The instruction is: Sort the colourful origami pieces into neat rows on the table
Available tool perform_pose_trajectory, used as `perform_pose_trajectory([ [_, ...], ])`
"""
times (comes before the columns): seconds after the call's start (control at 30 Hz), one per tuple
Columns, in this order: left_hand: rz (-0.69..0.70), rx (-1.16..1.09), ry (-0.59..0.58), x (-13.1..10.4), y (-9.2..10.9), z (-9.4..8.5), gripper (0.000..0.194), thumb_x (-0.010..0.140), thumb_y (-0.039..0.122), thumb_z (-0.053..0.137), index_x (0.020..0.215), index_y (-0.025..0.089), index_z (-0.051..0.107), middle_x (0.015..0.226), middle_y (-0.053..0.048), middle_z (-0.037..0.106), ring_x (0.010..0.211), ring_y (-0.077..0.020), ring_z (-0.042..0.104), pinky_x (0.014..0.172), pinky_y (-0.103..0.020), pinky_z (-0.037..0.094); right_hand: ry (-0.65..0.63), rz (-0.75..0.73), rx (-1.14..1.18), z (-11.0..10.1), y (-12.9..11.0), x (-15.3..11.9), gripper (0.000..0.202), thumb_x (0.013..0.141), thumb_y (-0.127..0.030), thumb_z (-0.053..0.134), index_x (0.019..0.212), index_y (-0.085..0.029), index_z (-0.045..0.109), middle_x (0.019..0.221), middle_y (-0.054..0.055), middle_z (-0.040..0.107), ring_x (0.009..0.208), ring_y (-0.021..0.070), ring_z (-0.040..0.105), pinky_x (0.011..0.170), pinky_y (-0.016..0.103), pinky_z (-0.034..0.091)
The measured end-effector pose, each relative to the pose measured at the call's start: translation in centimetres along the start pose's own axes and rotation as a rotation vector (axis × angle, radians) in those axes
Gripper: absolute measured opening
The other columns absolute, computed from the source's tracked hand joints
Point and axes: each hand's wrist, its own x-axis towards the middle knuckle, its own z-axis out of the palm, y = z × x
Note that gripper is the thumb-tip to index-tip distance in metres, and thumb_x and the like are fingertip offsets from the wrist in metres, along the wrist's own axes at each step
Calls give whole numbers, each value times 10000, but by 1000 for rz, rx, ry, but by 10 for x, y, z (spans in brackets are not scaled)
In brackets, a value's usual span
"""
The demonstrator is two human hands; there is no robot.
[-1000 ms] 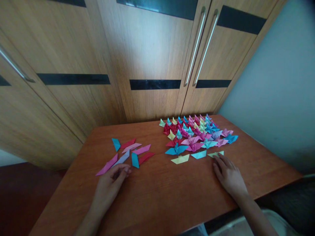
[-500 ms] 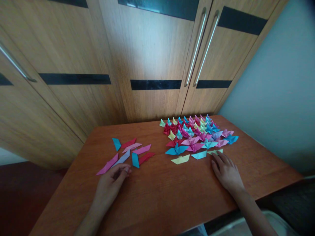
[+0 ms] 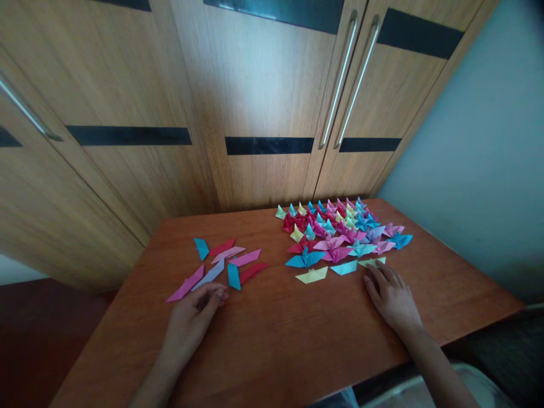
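Observation:
My left hand (image 3: 193, 320) rests on the table, its fingers curled in and the thumb against them, with nothing visible in them. A lavender folded paper strip (image 3: 209, 276) lies right at its fingertips, beside a magenta strip (image 3: 186, 285). A blue-and-red piece (image 3: 234, 276) is just to the right. My right hand (image 3: 393, 300) lies palm down with fingers stretched out, the fingertips on a pale green folded paper piece (image 3: 373, 262). Left of that piece, a light turquoise one (image 3: 344, 268) and a pale yellow one (image 3: 312, 276) lie in a row.
Several rows of colourful folded paper figures (image 3: 335, 241) fill the back right of the wooden table (image 3: 272, 340). More folded strips, pink (image 3: 245, 258) and blue (image 3: 201, 248), lie at the back left. Behind the table stands a wooden wardrobe (image 3: 267, 175); a wall (image 3: 480, 170) is at right.

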Motion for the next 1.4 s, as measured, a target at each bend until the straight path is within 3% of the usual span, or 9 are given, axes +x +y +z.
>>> perform_pose_trajectory([
  [0.23,25,63,15,0,-3,0,277,847,441,488,911,211,628,872,-19,707,805,-199,660,771,-313,509,93,-14,85,-7,-4,2,406,893,-415,410,1189,-175,552,1226,152,552,1130,304,505,916,493,438],
  [0.33,94,220,93,-1,-2,2,267,852,433,489,951,227,627,958,-29,700,882,-218,650,815,-342,498,153,-8,206,-17,-18,0,361,898,-388,420,1145,-178,579,1167,134,595,1076,280,546,930,466,440],
  [0.53,317,585,137,0,10,14,322,835,416,534,1090,228,592,1192,-82,609,1122,-263,545,974,-410,416,80,-59,498,-31,-87,-5,263,908,-292,428,1068,-218,623,1049,95,655,964,229,617,835,354,517],
  [0.63,369,701,90,5,13,19,420,816,399,565,1199,229,550,1323,-98,530,1239,-294,451,1019,-457,369,-3,-143,588,-36,-124,-2,265,904,-248,421,1070,-233,628,1052,78,663,975,216,620,849,345,518],
  [0.73,384,765,14,11,15,21,396,830,343,543,1203,209,567,1305,-116,557,1223,-307,475,1008,-467,378,-59,-192,635,-41,-144,1,263,895,-224,423,1045,-236,638,1017,67,674,936,202,628,835,334,521],
  [1.07,363,858,2,11,13,14,349,906,293,373,1116,177,627,1207,-128,633,1127,-290,568,956,-425,426,-88,-162,702,-42,-144,2,243,893,-196,420,1020,-220,625,1000,66,666,930,194,622,837,320,505],
  [1.2,306,860,3,10,7,7,354,929,308,323,1081,218,630,1100,-91,688,958,-251,655,797,-328,499,-72,-162,719,-43,-144,2,235,877,-194,439,990,-224,643,969,62,677,894,193,633,808,310,516],
  [1.3,283,865,110,9,6,4,325,907,324,369,1034,219,649,1017,-89,713,845,-253,681,706,-307,504,-72,-157,737,-44,-145,3,243,873,-192,435,986,-228,648,956,59,679,878,192,636,791,305,518],
  [1.4,263,805,312,7,9,-1,316,889,340,404,1020,195,653,1023,-105,709,834,-264,681,712,-316,495,-67,-150,748,-46,-145,4,248,872,-200,433,982,-231,653,951,57,681,879,194,637,788,306,517],
])
